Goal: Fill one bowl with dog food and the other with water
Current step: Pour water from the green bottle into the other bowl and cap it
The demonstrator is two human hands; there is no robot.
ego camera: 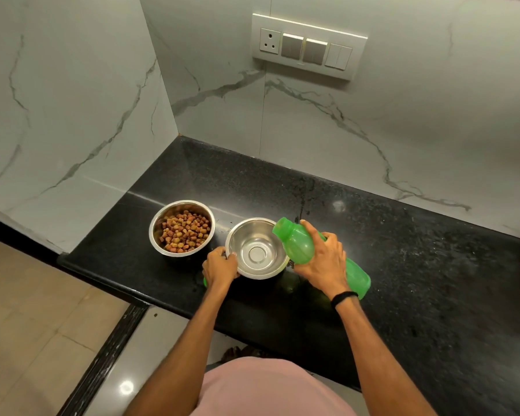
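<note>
Green bottle (297, 244) tilts over the empty bowl (252, 235) on the surface (403, 265); smooth plastic, probably light and slick, best held mid-body, where fingers of the right hand (324, 262) clamp it. Left hand (219, 265) grips the bowl's rim.

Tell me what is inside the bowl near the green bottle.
Only bare steel shows inside the bowl: no food, no visible water. The green bottle in the right hand covers its right edge.

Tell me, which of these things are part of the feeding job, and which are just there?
In the job: bowl of dog food; empty steel bowl, held by the left hand; green bottle, gripped by the right hand.
Just there: wall switch panel; black wristband.
</note>
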